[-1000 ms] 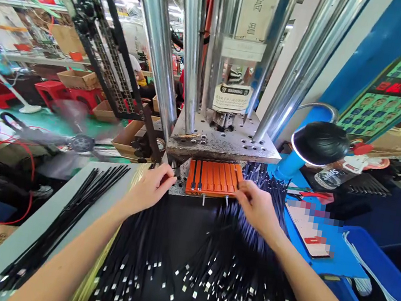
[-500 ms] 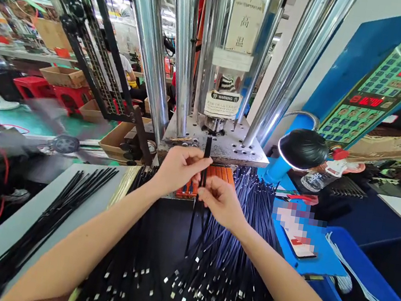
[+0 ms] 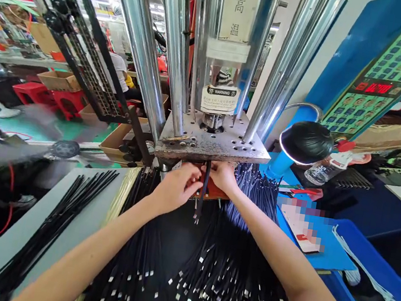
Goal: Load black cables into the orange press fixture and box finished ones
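Right hand (image 3: 224,175) pinches the black cables (image 3: 204,189); left hand (image 3: 175,189) is beside them, grip unclear. Cables should handle light and flexible: hold behind metal tips (image 3: 196,219).

Bare forearms (image 3: 100,241), bare hands (image 3: 176,187)

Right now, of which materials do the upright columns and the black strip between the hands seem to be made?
Upright columns: polished metal, probably chromed steel, by their bright reflections. Black strip: perhaps plastic or rubber, dull, with little shine.
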`<state>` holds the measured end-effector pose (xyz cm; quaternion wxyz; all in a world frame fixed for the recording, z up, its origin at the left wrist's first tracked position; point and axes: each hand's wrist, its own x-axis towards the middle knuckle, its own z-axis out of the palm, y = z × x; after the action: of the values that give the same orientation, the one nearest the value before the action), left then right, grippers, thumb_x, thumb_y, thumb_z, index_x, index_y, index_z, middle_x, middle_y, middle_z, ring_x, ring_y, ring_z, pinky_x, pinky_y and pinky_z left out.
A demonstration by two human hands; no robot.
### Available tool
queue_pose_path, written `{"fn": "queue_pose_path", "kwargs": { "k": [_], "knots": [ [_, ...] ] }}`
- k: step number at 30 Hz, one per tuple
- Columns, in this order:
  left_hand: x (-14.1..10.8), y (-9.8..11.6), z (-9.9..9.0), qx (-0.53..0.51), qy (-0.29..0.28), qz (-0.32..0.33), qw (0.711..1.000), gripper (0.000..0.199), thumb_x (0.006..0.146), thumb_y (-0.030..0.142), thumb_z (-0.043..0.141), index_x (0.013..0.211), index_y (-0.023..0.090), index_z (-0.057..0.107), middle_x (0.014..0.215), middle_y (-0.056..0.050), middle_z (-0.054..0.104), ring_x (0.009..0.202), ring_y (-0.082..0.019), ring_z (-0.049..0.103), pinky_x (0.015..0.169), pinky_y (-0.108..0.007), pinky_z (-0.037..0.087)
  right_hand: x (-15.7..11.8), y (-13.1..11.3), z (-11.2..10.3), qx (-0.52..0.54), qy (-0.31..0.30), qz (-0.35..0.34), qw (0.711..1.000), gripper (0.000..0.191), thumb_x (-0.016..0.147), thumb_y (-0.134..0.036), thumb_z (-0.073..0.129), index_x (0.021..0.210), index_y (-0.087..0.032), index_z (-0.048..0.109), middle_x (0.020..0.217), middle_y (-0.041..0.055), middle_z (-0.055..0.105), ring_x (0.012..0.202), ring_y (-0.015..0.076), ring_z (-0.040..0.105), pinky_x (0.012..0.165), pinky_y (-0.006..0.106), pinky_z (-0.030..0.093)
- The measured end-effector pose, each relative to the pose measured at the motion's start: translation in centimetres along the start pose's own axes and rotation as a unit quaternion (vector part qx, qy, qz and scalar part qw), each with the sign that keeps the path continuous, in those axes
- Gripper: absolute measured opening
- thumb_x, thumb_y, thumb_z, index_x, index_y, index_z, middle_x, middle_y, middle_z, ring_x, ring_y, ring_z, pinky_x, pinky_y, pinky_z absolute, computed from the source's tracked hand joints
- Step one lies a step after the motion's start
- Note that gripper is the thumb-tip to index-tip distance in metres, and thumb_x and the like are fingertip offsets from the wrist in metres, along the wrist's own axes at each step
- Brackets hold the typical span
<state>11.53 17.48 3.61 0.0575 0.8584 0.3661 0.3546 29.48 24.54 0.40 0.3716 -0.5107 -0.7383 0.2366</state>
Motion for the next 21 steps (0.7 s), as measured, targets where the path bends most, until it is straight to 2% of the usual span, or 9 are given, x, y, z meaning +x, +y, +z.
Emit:
{"fn": "queue_pose_path", "kwargs": {
  "k": [2,4,7,10,13,15,16,18,21],
  "knots": [
    [-1.6,-1.2,1.2,0.055,-0.132,0.056,0.988,0.022,0.094,0.028,0.051,0.112,0.018,0.061,0.115,-0.011,0.067,0.105,-0.022,0.064,0.096,-0.039,0.05,0.3,0.2,0.4,0.006,-0.015,0.013,1.0,0.025,0.084,-0.031,0.058,0.062,-0.018,0.059,0.059,-0.0018,0.06,0.061,0.0139,0.052,0.058,0.023,0.036],
    [-2.6,-1.6,1.8,0.097,-0.202,0.09,0.97,0.031,0.094,0.027,0.051,0.124,0.019,0.058,0.133,-0.013,0.06,0.124,-0.026,0.056,0.111,-0.046,0.038,0.2,0.2,0.5,0.004,-0.023,0.019,1.0,0.024,0.084,-0.029,0.057,0.064,-0.018,0.061,0.059,-0.0017,0.061,0.062,0.0141,0.054,0.059,0.022,0.038],
    [-3.1,-1.5,1.5,0.12,-0.242,0.081,0.96,0.041,0.096,0.029,0.049,0.136,0.017,0.051,0.142,-0.015,0.052,0.135,-0.026,0.047,0.117,-0.05,0.028,-0.3,-0.1,0.1,0.002,-0.031,0.016,0.999,0.017,0.083,-0.024,0.058,0.07,-0.017,0.065,0.064,-0.0014,0.065,0.064,0.0142,0.057,0.061,0.022,0.04],
    [-2.8,-1.3,0.7,0.097,-0.298,0.066,0.947,0.047,0.098,0.037,0.045,0.141,0.018,0.046,0.148,-0.014,0.045,0.14,-0.024,0.04,0.119,-0.05,0.022,-0.5,-0.4,-0.2,-0.023,-0.046,0.018,0.999,0.009,0.081,-0.019,0.061,0.08,-0.018,0.07,0.071,-0.0016,0.069,0.068,0.0139,0.061,0.065,0.022,0.042],
    [-1.5,-1.8,0.4,0.085,-0.325,0.032,0.941,0.047,0.1,0.041,0.037,0.144,0.023,0.042,0.152,-0.009,0.04,0.142,-0.021,0.036,0.122,-0.052,0.007,0.3,-0.4,-0.2,-0.104,-0.058,0.044,0.992,0.011,0.081,-0.016,0.064,0.088,-0.019,0.072,0.078,-0.0002,0.071,0.074,0.016,0.064,0.068,0.024,0.043],
    [-0.1,-2.6,0.9,0.09,-0.322,-0.013,0.942,0.049,0.101,0.042,0.031,0.146,0.025,0.039,0.155,-0.007,0.035,0.144,-0.023,0.032,0.12,-0.057,-0.001,1.2,-0.4,0.0,-0.149,-0.044,0.06,0.986,0.013,0.084,-0.016,0.061,0.09,-0.018,0.073,0.085,0.0043,0.073,0.082,0.0199,0.064,0.075,0.028,0.043],
    [0.8,-3.1,1.3,0.087,-0.316,-0.046,0.944,0.051,0.1,0.044,0.029,0.147,0.024,0.037,0.157,-0.007,0.032,0.145,-0.025,0.03,0.118,-0.06,-0.001,1.4,-0.4,0.1,-0.161,-0.033,0.064,0.984,0.015,0.086,-0.015,0.059,0.091,-0.017,0.073,0.088,0.0072,0.073,0.087,0.0221,0.064,0.078,0.03,0.043],
    [2.8,-4.4,2.4,0.066,-0.297,-0.117,0.945,0.054,0.098,0.047,0.03,0.144,0.021,0.041,0.155,-0.009,0.035,0.143,-0.029,0.033,0.118,-0.06,0.012,1.4,-0.6,0.2,-0.183,-0.017,0.066,0.981,0.018,0.089,-0.015,0.054,0.092,-0.016,0.072,0.091,0.0118,0.073,0.094,0.0256,0.063,0.084,0.034,0.041],
    [6.0,-6.7,4.5,0.026,-0.249,-0.183,0.951,0.045,0.095,0.044,0.036,0.12,0.017,0.061,0.134,-0.012,0.06,0.127,-0.03,0.053,0.107,-0.046,0.038,0.0,-1.1,-0.1,-0.206,-0.034,0.041,0.977,0.014,0.089,-0.019,0.058,0.086,-0.017,0.072,0.088,0.0106,0.072,0.092,0.0261,0.063,0.082,0.035,0.04]
  ]
}}
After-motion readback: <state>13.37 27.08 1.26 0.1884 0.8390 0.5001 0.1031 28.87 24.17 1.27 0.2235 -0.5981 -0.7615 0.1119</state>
